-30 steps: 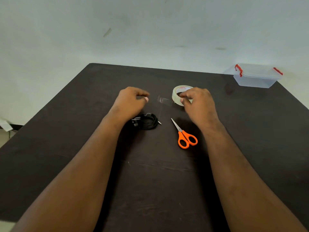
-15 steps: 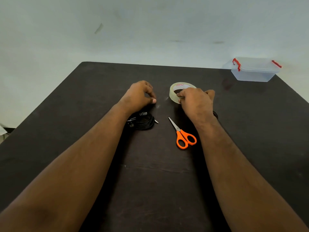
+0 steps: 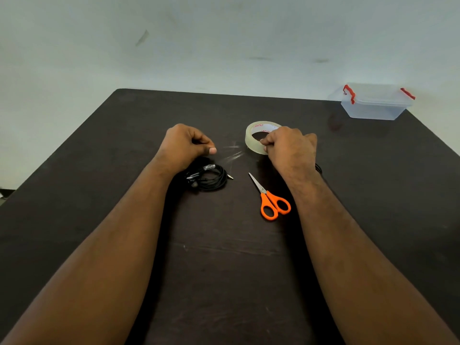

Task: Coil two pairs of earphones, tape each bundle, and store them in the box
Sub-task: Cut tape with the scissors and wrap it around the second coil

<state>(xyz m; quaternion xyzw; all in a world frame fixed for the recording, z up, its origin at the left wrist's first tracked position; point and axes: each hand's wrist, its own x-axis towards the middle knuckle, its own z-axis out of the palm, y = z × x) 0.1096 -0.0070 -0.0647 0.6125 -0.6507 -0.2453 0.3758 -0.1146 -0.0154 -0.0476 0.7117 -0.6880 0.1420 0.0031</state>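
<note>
A coiled black earphone bundle with a bit of clear tape on it lies on the dark table just below my left hand. My left hand pinches the free end of a clear tape strip that stretches to the tape roll. My right hand grips the roll's near side on the table. A second black earphone cable peeks out from behind my right wrist, mostly hidden. The clear lidded box with red latches stands at the far right corner.
Orange-handled scissors lie shut between my forearms, blades pointing away to the left. A pale wall rises behind the table's far edge. Floor shows past the table's left edge.
The tape roll came down from a lifted position to the table. My hands drew slightly closer, then the left pulled the strip out to the left.
</note>
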